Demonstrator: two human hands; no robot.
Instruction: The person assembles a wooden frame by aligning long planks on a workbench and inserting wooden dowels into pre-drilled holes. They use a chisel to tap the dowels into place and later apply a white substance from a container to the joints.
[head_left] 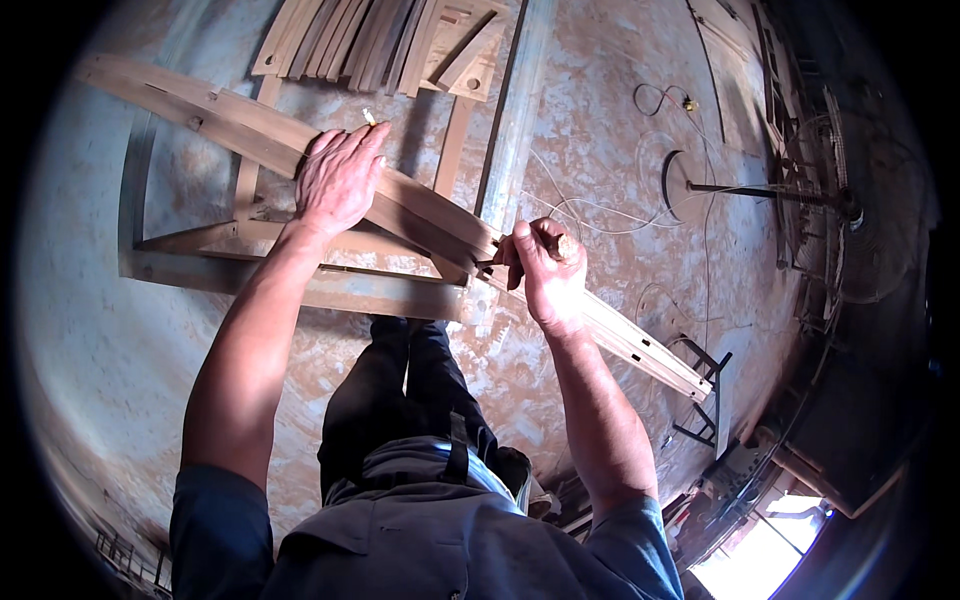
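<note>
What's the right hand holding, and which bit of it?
The right hand grips what looks like a tool by its wooden handle; the rest of it cannot be made out.

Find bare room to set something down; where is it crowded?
Bare floor lies between the frame and yellow-tipped cord, and left of the frame. Crowded: around the slats, and at the board near the right hand.

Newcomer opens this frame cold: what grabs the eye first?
Probably the long wooden beam slanting down from the upper left, with the left hand laid flat across it. Then the right hand, near centre by the beam's lower end, closed around a round-ended handle. After that, the row of wooden slats at the top, left of centre.
</note>
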